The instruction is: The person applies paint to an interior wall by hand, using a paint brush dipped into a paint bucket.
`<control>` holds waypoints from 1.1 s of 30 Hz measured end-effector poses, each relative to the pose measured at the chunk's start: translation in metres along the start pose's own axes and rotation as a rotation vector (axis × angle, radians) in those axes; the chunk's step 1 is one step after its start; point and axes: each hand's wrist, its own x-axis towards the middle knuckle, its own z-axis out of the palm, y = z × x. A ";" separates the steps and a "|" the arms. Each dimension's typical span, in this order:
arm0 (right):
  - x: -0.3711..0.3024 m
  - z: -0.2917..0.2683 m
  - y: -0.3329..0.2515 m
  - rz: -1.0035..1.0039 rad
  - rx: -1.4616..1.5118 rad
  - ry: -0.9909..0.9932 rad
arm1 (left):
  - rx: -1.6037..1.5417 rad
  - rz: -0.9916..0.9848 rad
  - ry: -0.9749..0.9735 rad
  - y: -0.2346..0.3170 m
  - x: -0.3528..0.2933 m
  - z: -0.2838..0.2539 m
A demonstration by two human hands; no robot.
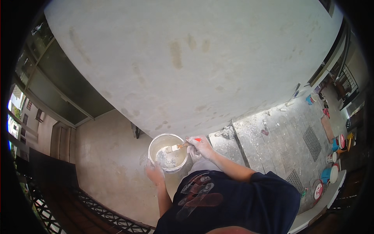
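A white bucket [154, 145] coated with whitish residue is held in front of my body, with some pale material at its bottom. My left hand [156, 174] grips its near left side, the fingers partly hidden by the bucket. A paintbrush [176, 148] with a wooden handle reaches over the right rim, its pale bristles inside the bucket opening. My right hand [200, 146] is closed round the handle; something bright red shows at the fingers. Whether the bristles touch the bottom cannot be made out. White smears cover both hands.
A large pale wall [233, 70] with brownish damp-looking patches rises ahead. On the right, a dusty tiled floor [280, 144] holds metal grates [312, 139], a small brush-like tool [265, 128] and several paint buckets [329, 174]. A crumpled plastic sheet [225, 133] lies at the wall's foot.
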 end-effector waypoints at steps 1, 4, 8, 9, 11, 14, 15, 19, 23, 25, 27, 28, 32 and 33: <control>-0.003 -0.007 -0.002 -0.004 0.004 0.008 | 0.000 0.007 -0.007 0.005 -0.003 0.001; -0.008 -0.028 -0.010 -0.039 0.384 0.067 | -0.105 -0.137 -0.091 0.046 -0.011 0.004; -0.013 -0.049 -0.048 -0.267 0.565 0.141 | -0.193 -0.153 -0.100 0.033 -0.005 0.023; -0.016 -0.055 -0.059 -0.354 0.566 0.119 | -0.118 -0.039 -0.139 0.031 -0.003 0.025; -0.022 -0.058 -0.079 -0.433 0.565 0.101 | -0.226 -0.070 -0.152 0.007 0.001 0.037; -0.031 -0.065 -0.101 -0.551 0.596 0.117 | -0.369 -0.092 -0.178 0.028 -0.004 0.038; -0.033 -0.066 -0.104 -0.582 0.597 0.113 | -0.389 -0.095 -0.178 0.037 -0.005 0.035; -0.039 -0.076 -0.102 -0.649 0.589 0.168 | -0.332 -0.102 -0.106 0.014 -0.007 0.052; -0.035 -0.088 -0.084 -0.620 0.656 0.326 | -0.392 -0.146 -0.264 0.035 -0.006 0.037; -0.033 -0.092 -0.068 -0.529 0.574 0.506 | -0.385 -0.257 -0.319 0.042 -0.007 0.034; -0.032 -0.101 -0.044 -0.464 0.550 0.546 | -0.400 -0.151 -0.260 0.046 -0.007 0.036; -0.031 -0.104 -0.034 -0.416 0.584 0.577 | -0.384 -0.158 -0.266 0.042 -0.005 0.038; -0.034 -0.111 -0.005 -0.308 0.661 0.619 | -0.395 -0.223 -0.284 -0.012 0.006 0.064; -0.035 -0.113 -0.002 -0.291 0.687 0.648 | -0.365 -0.230 -0.239 -0.011 0.010 0.068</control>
